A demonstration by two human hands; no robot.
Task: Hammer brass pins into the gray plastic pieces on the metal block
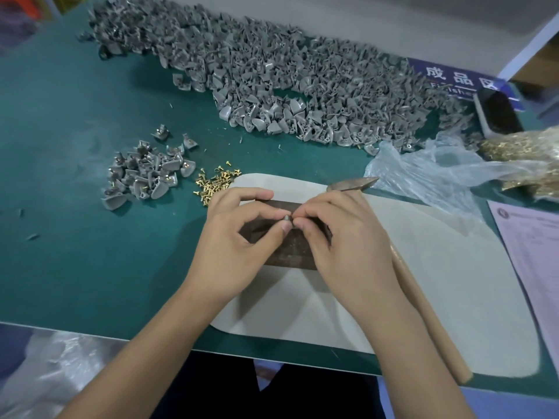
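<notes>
Above the dark metal block point(290, 252), left hand point(239, 237) and right hand point(341, 234) both pinch one small gray plastic piece point(287, 219); behind, a blue sign point(459, 80) reads "成品区".

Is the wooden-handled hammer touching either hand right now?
Cannot tell. In the head view the wooden-handled hammer lies on the pale mat, its handle disappearing behind the right hand; no contact or gap shows. The left hand is apart from it.
</notes>
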